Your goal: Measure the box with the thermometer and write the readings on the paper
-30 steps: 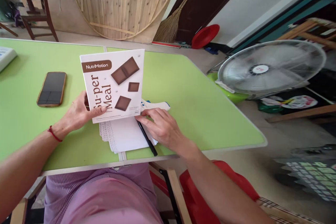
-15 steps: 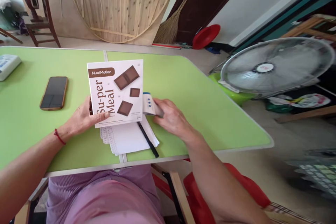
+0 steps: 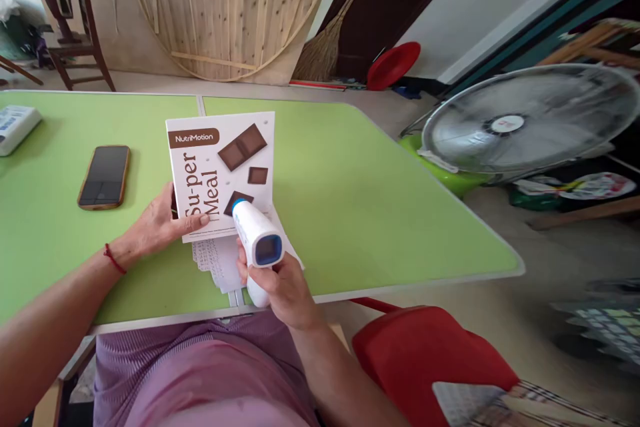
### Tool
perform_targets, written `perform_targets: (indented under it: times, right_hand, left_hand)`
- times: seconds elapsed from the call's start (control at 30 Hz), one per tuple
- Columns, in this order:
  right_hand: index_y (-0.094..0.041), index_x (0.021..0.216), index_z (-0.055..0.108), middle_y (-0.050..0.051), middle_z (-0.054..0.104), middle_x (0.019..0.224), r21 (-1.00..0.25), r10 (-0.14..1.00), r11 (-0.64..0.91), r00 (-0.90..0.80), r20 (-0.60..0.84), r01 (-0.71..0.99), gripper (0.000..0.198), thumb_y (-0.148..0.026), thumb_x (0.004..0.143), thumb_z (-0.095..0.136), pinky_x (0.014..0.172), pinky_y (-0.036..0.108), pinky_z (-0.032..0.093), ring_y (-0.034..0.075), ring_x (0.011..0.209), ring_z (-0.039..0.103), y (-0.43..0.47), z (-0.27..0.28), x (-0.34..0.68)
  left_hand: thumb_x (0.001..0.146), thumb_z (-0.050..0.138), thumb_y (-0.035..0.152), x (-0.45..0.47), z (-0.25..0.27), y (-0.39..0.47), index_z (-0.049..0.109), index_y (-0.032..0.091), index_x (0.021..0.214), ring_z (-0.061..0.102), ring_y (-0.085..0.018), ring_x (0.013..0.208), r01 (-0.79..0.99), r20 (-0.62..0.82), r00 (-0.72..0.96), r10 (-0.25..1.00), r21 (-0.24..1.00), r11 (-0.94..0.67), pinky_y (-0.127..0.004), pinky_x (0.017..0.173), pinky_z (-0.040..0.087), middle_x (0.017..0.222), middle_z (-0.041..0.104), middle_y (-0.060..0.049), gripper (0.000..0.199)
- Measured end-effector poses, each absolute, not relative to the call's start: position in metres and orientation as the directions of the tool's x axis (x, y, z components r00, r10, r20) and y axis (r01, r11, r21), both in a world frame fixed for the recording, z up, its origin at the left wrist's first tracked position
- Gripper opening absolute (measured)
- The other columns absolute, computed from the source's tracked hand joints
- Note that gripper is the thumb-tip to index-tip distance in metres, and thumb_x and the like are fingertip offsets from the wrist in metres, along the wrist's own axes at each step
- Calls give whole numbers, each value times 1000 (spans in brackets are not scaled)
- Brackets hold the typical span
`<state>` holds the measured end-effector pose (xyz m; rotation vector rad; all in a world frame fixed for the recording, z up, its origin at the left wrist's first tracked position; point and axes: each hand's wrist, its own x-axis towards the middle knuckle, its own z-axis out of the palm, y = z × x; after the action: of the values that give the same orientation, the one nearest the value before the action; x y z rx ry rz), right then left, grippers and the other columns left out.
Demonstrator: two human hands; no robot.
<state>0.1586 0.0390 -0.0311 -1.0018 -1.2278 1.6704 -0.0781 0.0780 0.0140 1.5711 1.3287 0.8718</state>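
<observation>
My left hand (image 3: pixel 157 223)'s pinching the box (image 3: pixel 200 177), right hand (image 3: pixel 287 290)'s round a thermometer gun (image 3: pixel 254 227); aiming step imo, next needs steadiness.

Soft light leaves faint shadows on the green table (image 3: pixel 380 200), while edge distortion stretches the fan (image 3: pixel 507 124).

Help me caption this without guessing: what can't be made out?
All in the head view:
Left hand: most fingertips hidden behind the NutriMotion package.
Package's small print: too small.
White handheld device: display too small and dark to read.
White case: cut off by the left edge.
</observation>
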Motion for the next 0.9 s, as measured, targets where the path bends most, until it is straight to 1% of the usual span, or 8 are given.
perform_targets:
  times: [0.07,0.13,0.23,0.4,0.5,0.6,0.7,0.9]
  right_hand:
    - [-18,81,63,1,59,72,-974,935,-192,-323,-144,-121,36,-49,70,77,61,30,46,14,64,52,42,-39,159]
    - [-18,81,64,2,60,73,-976,932,-196,-329,-154,-98,38,-52,69,77,62,31,46,15,65,53,43,-41,161]
    - [-18,80,64,2,58,72,-977,935,-194,-319,-156,-90,38,-52,69,76,62,31,44,15,66,51,42,-41,162]
    - [-18,78,63,1,56,72,-978,944,-183,-297,-146,-100,34,-49,71,75,63,30,43,14,67,48,39,-43,159]
    - [-18,82,64,2,57,76,-984,946,-150,-302,-114,-99,32,-47,73,74,64,31,44,14,68,49,39,-45,159]
    - [-18,82,64,2,57,75,-991,955,-111,-284,-88,-69,33,-50,73,71,63,31,45,15,68,50,39,-45,159]
    - [-18,77,62,2,55,71,-989,953,-130,-284,-104,-73,35,-51,72,71,62,31,45,15,66,49,38,-44,160]
    - [-18,74,60,1,55,72,-985,950,-148,-289,-119,-82,35,-50,71,74,63,31,45,15,67,49,37,-43,160]
  left_hand:
    - [75,74,68,-78,14,79,52,19,124,66,-33,113,380,-34,173,984,924,-35,-50,95,57,126,68,-13,73]
    - [74,74,69,-79,13,80,53,20,123,66,-34,113,401,-47,156,987,916,-20,-52,96,56,125,69,-13,73]
    - [75,74,69,-81,13,80,54,20,123,66,-34,114,401,-49,159,986,916,-19,-54,97,56,126,69,-13,71]
    - [75,75,68,-81,13,80,54,19,125,66,-34,114,402,-48,159,986,915,-20,-51,96,56,128,68,-13,73]
    - [74,75,68,-82,13,80,54,18,125,66,-34,114,415,-48,161,986,909,-24,-51,94,57,128,68,-14,74]
    - [75,75,67,-81,14,80,53,18,124,66,-33,114,402,-48,172,984,915,-26,-51,96,56,128,68,-14,73]
    - [74,75,67,-80,15,80,53,19,122,66,-33,111,394,-39,175,984,919,-34,-50,94,57,125,69,-13,72]
    - [73,74,69,-81,16,79,54,20,120,66,-34,110,440,-59,148,987,898,-13,-52,93,57,123,69,-13,71]
